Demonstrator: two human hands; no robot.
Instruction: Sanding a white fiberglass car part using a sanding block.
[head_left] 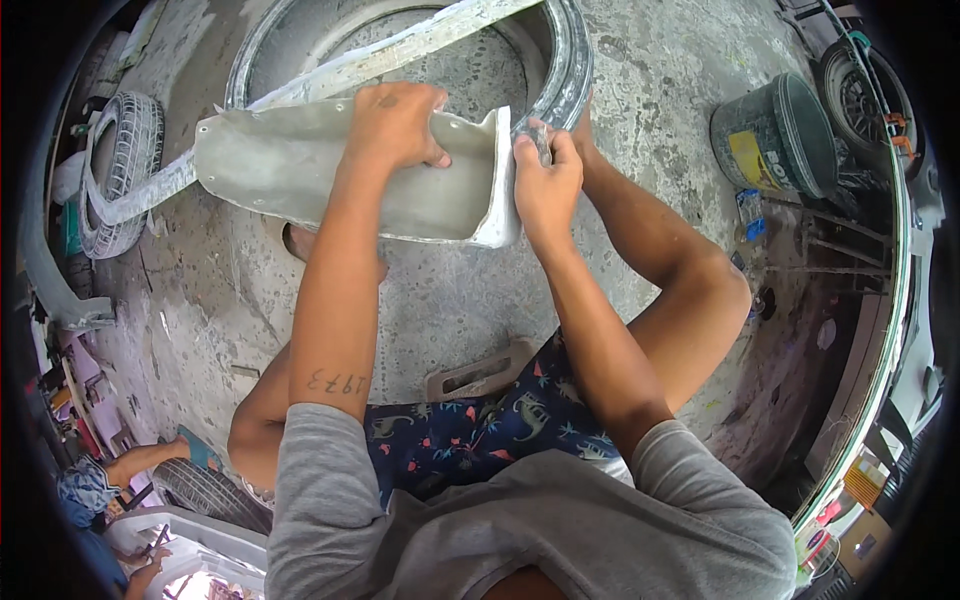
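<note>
A grey trough-shaped moulded panel [270, 165], with small holes along its rim and a white end wall on the right, lies tilted in front of me. My left hand [400, 125] is closed over its far edge, the thumb pressed on the inner face. Just outside the white end wall, my right hand [548, 185] is closed in a pinch on a small pale, partly see-through piece [543, 142], whose kind I cannot make out. Beneath and beyond the panel are a large tyre [570, 70] and a long whitish strip [400, 52] crossing it.
A dark bucket [775, 140] with a yellow label stands at the right, near a wheel [850, 85]. Another dusty tyre [125, 165] is on the left. A slotted beige piece [480, 372] lies between my legs. At the lower left is another person's leg [145, 460].
</note>
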